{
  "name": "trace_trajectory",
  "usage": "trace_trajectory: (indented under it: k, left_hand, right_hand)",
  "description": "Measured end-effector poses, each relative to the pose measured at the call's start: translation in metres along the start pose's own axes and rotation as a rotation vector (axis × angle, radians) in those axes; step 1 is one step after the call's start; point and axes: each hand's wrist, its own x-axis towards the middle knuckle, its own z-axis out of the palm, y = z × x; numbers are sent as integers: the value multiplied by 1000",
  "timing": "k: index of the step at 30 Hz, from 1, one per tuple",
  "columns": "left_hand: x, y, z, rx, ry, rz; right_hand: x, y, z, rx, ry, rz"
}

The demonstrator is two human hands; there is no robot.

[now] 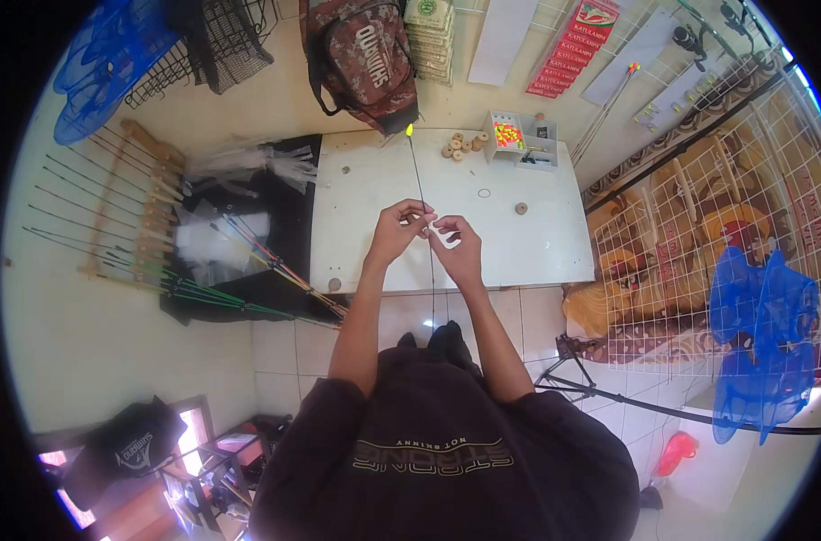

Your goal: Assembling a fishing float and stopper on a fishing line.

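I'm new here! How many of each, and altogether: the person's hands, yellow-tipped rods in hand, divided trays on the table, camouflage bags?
The person's left hand and right hand: 2
Yellow-tipped rod: 1
Divided tray: 1
Camouflage bag: 1
Total: 5

The rod [418, 176] runs lengthwise over the table [365, 194], passing the fingertips of the person's left hand [397, 232] and right hand [458, 248], its tip toward the far edge. Right of that tip lie cork pieces [466, 145], then a compartment box [510, 160] in the far right corner (a cork disc [521, 208] sits nearer the person). Behind the far edge is a bag [370, 68]. A rack [153, 212] is left of the table, a wire grid [708, 225] right.
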Motion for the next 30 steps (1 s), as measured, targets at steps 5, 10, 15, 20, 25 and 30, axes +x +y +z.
trace_trajectory:
  k: [5, 10, 15, 20, 25, 30]
  left_hand:
    - [1, 0, 2, -5, 2, -2]
    - [1, 0, 2, 9, -5, -17]
    - [1, 2, 5, -9, 7, -8]
    - [3, 4, 8, -3, 18, -25]
    - [3, 3, 7, -12, 5, -16]
    - [3, 1, 10, -27, 2, -7]
  right_hand:
    - [1, -4, 1, -201, 25, -103]
    - [0, -2, 2, -257, 71, -109]
    - [0, -4, 5, -256, 125, -133]
    - [-1, -4, 5, -239, 176, -168]
    - [0, -1, -1, -21, 156, -82]
    - [2, 6, -5, 93, 171, 63]
